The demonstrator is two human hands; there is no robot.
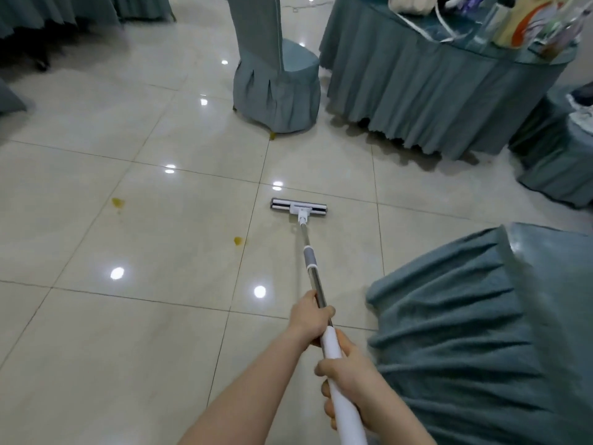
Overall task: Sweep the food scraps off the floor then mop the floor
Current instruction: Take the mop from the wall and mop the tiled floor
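The fingers (325, 311) of the left hand (309, 319) curl round the metal part of the mop handle (313, 277), and just behind it the right hand (348, 370) wraps its fingers round the white grip of the same handle, so both hands hold the mop tightly, one ahead of the other. The handle runs forward and slightly left, down to the flat mop head (299, 207), which lies on the glossy beige tiled floor (128, 316) near a tile joint. To the left of the handle a small yellow-brown food scrap (238, 241) sits on the tiles, a second scrap (118, 203) lies farther left, and a third (273, 134) rests at the foot of a chair in a teal cover (276, 85) beyond the mop head. To the right of that chair stands a round surface (417, 91) draped in a teal pleated cloth, with bags and bottles on top. Another teal-covered chair (481, 332) is close beside the right hand.
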